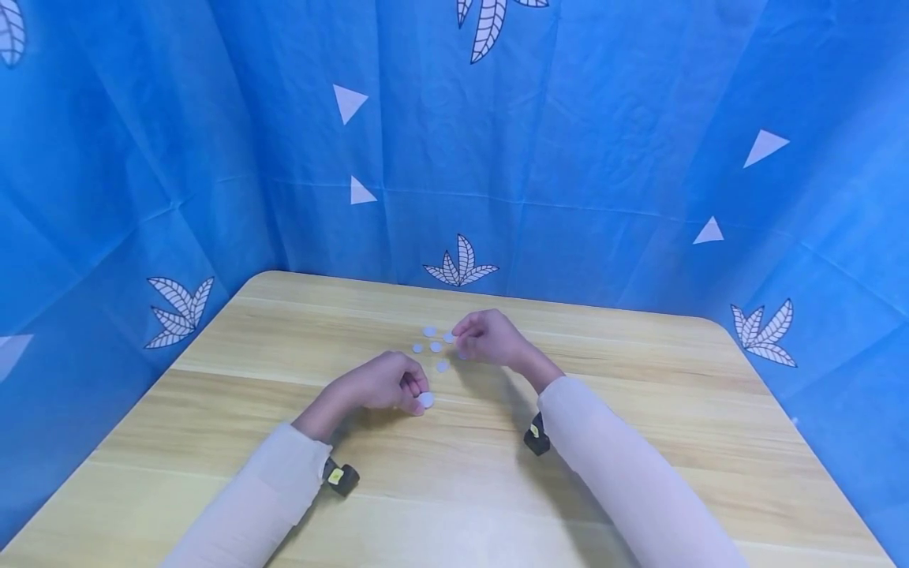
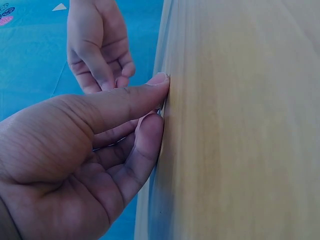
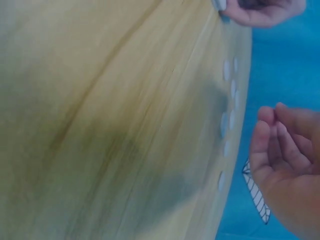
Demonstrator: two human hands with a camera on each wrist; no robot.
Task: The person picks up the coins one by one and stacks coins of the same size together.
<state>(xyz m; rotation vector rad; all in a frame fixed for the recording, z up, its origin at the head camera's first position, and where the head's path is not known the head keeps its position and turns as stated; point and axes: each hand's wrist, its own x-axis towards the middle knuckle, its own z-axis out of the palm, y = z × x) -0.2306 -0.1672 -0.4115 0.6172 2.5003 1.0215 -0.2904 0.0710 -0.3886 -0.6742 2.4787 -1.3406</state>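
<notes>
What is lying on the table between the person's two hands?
The head view shows small white discs lying on the table between the left hand and the right hand.

Head view is bright: pale glare on near worktop [image 1: 454, 489], soft shadows. Wrist views are dimmer; the right is hazy, blurred.

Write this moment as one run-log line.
left hand: pinches white disc | right hand: hovers above table, no disc visible in it | other white discs: grouped on table near right hand
</notes>
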